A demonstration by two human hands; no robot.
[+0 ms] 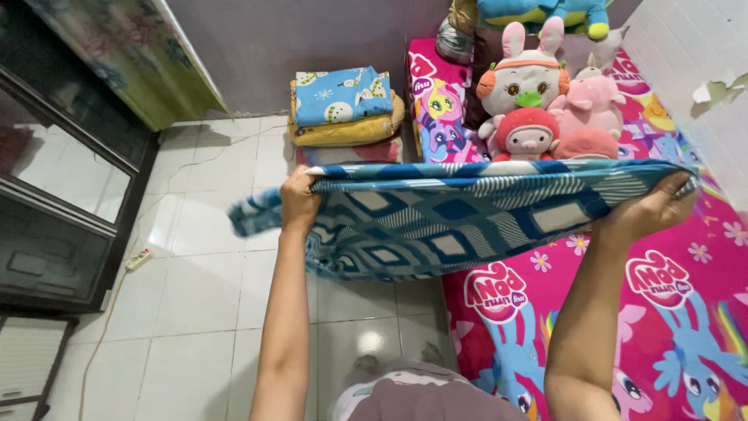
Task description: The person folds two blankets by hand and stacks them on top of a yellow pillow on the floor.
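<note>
Both grips are closed on the top edge of the blue patterned cloth [460,218]: my left hand [300,201] pinches one corner, my right hand [650,209] bunches the other. I hold the cloth stretched between them at arm's length, its long axis running left to right across my view, the rest hanging down below the hands. Its loose end trails past the left hand over the white tiled floor [195,296]. Neither hand is nearer; they sit about level. Under the right arm lies the pink cartoon mattress [686,312], with plush toys [538,109] at its head. A stack of folded bedding [343,109] rests on the floor beyond the cloth, a dark cabinet [54,210] at far left.
</note>
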